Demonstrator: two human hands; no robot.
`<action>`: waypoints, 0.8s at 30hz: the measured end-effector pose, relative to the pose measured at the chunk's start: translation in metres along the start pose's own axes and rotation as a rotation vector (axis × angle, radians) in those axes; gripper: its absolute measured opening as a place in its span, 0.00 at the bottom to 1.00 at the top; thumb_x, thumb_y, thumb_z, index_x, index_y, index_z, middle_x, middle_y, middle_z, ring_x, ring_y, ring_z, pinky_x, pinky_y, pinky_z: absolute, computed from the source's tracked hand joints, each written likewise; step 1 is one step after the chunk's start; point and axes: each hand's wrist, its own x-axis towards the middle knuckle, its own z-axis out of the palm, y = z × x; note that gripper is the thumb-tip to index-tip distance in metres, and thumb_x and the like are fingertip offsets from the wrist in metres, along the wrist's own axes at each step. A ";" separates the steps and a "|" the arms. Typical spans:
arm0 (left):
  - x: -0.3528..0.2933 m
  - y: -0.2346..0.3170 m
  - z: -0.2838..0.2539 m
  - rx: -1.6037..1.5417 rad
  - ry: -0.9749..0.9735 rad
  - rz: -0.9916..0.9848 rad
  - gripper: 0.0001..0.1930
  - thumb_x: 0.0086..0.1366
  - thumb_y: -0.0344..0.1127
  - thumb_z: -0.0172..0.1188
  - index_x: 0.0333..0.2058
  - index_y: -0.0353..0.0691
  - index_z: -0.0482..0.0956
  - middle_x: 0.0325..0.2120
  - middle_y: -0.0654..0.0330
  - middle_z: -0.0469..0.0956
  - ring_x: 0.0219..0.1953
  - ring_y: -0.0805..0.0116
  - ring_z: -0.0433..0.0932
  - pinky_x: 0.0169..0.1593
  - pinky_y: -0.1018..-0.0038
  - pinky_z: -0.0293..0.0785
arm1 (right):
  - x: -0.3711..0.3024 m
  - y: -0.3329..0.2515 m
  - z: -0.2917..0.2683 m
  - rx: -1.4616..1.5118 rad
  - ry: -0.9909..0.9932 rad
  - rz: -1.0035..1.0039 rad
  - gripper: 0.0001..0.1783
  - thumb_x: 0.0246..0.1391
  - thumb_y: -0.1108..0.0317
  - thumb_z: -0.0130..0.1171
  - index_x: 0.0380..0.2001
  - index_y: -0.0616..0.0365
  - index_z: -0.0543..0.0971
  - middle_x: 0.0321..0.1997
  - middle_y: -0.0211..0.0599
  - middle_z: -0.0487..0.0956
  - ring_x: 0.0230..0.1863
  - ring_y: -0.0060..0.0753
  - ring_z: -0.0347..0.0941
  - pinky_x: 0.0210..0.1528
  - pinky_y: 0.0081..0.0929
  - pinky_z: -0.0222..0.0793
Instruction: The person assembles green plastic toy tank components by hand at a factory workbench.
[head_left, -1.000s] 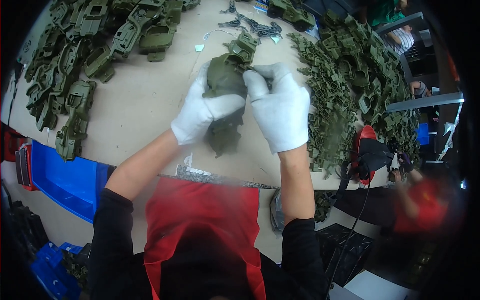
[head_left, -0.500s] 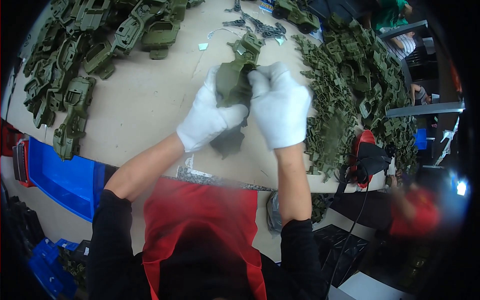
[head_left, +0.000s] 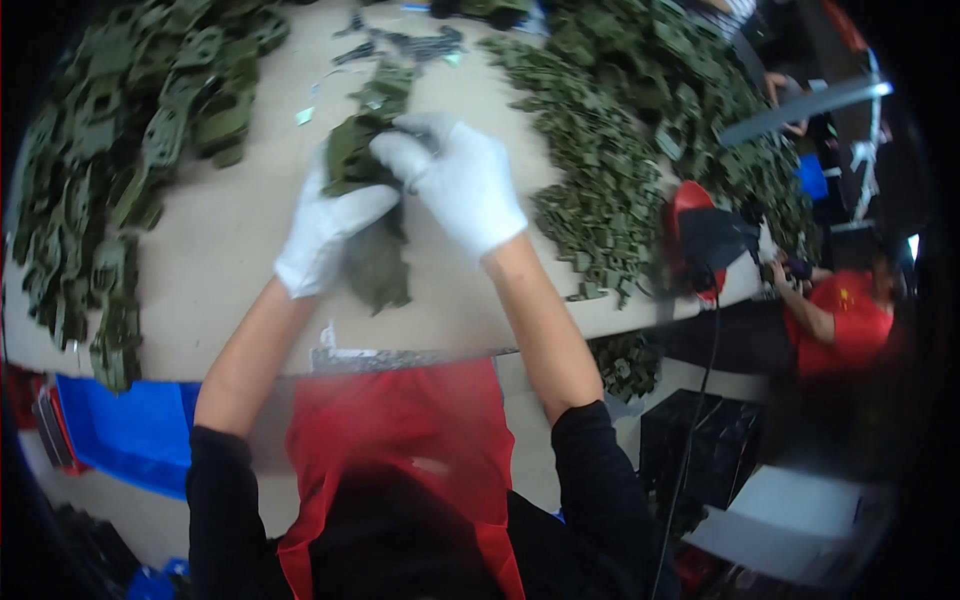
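Note:
Over the middle of the table, both my hands in white gloves hold one olive-green moulded plastic toy vehicle part [head_left: 352,150]. My left hand [head_left: 330,225] is closed round its left and lower side, the thumb lying across the near end. The bent fingers of my right hand [head_left: 455,185] press at its right edge; whether a smaller piece is pinched there is hidden. Just beyond my hands lies another green part [head_left: 388,88]. Below them, a further dark green part [head_left: 378,270] lies on the tabletop [head_left: 240,260]. Motion blurs the picture somewhat.
Vehicle body parts [head_left: 190,100] are heaped on the left, small green parts [head_left: 590,180] on the right. Dark grey parts [head_left: 420,45] lie at the far side. A red and black object [head_left: 705,240] with a cable stands at right. A blue bin [head_left: 125,425] is at lower left.
The view has shifted, so the table's contents sit further left in it. The held part has turned and tilted between my hands. Both hands keep their hold.

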 end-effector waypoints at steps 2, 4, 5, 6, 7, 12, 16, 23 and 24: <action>-0.008 0.001 -0.001 0.030 0.042 -0.011 0.35 0.51 0.30 0.67 0.58 0.38 0.65 0.44 0.59 0.76 0.45 0.68 0.75 0.50 0.71 0.73 | -0.031 -0.018 -0.019 0.042 0.211 -0.185 0.16 0.47 0.65 0.65 0.40 0.60 0.81 0.37 0.46 0.80 0.32 0.43 0.78 0.38 0.32 0.75; -0.009 -0.006 -0.004 0.038 0.089 -0.085 0.37 0.50 0.30 0.66 0.60 0.37 0.63 0.46 0.58 0.75 0.45 0.67 0.75 0.50 0.71 0.73 | -0.059 -0.042 -0.060 0.107 0.333 -0.521 0.14 0.44 0.73 0.65 0.38 0.59 0.82 0.37 0.42 0.80 0.33 0.39 0.77 0.37 0.29 0.74; -0.013 0.000 0.005 0.008 0.109 -0.076 0.36 0.50 0.30 0.65 0.59 0.37 0.63 0.46 0.57 0.75 0.45 0.66 0.76 0.49 0.71 0.73 | -0.078 -0.057 -0.073 0.052 0.458 -0.656 0.07 0.52 0.75 0.54 0.31 0.62 0.81 0.32 0.36 0.79 0.32 0.29 0.77 0.34 0.21 0.73; -0.013 0.002 0.009 0.027 0.095 -0.100 0.35 0.51 0.31 0.64 0.59 0.36 0.64 0.46 0.57 0.75 0.44 0.66 0.76 0.49 0.71 0.74 | -0.082 -0.059 -0.078 0.034 0.467 -0.638 0.07 0.52 0.75 0.54 0.31 0.62 0.81 0.32 0.36 0.79 0.32 0.29 0.77 0.34 0.21 0.73; -0.013 0.003 0.011 0.048 0.084 -0.127 0.34 0.51 0.31 0.64 0.58 0.36 0.65 0.46 0.56 0.75 0.44 0.66 0.76 0.49 0.71 0.74 | -0.077 -0.057 -0.071 0.044 0.461 -0.613 0.06 0.51 0.75 0.55 0.31 0.62 0.81 0.32 0.36 0.78 0.31 0.29 0.76 0.33 0.21 0.73; -0.013 0.009 0.017 0.099 0.041 -0.150 0.32 0.53 0.34 0.62 0.57 0.35 0.66 0.46 0.56 0.75 0.45 0.66 0.77 0.48 0.71 0.74 | -0.132 -0.080 -0.078 0.156 0.428 -0.538 0.04 0.48 0.73 0.59 0.29 0.61 0.79 0.31 0.36 0.77 0.29 0.29 0.74 0.30 0.22 0.71; -0.010 0.004 0.018 0.102 0.044 -0.163 0.32 0.53 0.34 0.62 0.57 0.35 0.66 0.47 0.56 0.75 0.46 0.66 0.76 0.49 0.71 0.73 | -0.131 -0.088 -0.086 0.258 0.376 -0.533 0.05 0.45 0.72 0.62 0.28 0.60 0.79 0.30 0.36 0.75 0.27 0.29 0.72 0.27 0.22 0.70; -0.016 0.003 0.013 0.104 0.014 -0.189 0.33 0.53 0.33 0.61 0.59 0.36 0.65 0.47 0.56 0.75 0.46 0.66 0.76 0.52 0.71 0.72 | -0.151 -0.111 -0.111 0.421 0.249 -0.544 0.10 0.40 0.69 0.68 0.25 0.59 0.77 0.29 0.37 0.73 0.23 0.29 0.69 0.23 0.23 0.68; -0.016 0.003 0.014 0.087 0.001 -0.195 0.33 0.53 0.33 0.61 0.59 0.36 0.65 0.47 0.56 0.75 0.46 0.66 0.76 0.52 0.71 0.72 | -0.153 -0.115 -0.115 0.440 0.234 -0.546 0.10 0.39 0.69 0.69 0.25 0.59 0.77 0.28 0.37 0.72 0.23 0.29 0.69 0.22 0.23 0.68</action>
